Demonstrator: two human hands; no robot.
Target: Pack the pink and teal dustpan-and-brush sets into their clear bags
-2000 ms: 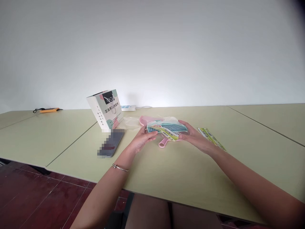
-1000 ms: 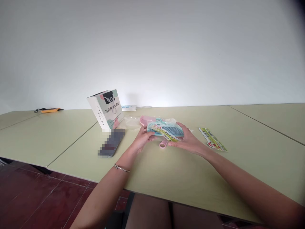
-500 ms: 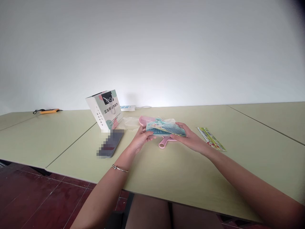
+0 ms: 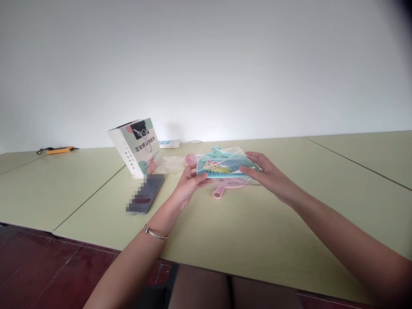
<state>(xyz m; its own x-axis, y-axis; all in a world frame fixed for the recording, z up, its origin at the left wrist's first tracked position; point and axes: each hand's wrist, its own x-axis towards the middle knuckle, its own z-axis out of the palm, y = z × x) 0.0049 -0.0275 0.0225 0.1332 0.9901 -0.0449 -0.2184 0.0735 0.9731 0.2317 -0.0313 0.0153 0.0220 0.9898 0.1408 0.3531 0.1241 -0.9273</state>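
Note:
Both of my hands grip a teal dustpan and brush set [image 4: 216, 151] in a clear plastic bag, raised over the table. My left hand [image 4: 188, 184] is closed on its left end, thumb on the near edge. At the right end, my right hand [image 4: 270, 174] is closed on it, thumb across the front. Blue bristles and a printed paper label [image 4: 216, 166] show through the plastic. Beneath it lies a pink dustpan [image 4: 222, 189], its handle toward me and much of it covered.
Left of my hands are a dark phone [image 4: 151, 193], a white printed gift bag [image 4: 146, 146] and a loose clear plastic bag [image 4: 172, 164]. A white power strip [image 4: 170, 143] is by the wall. An orange object with a black cord [image 4: 60, 150] sits far left.
The teal set has tilted so more of its face and label shows. My right hand has shifted right and up. The loose printed card on the right is no longer visible.

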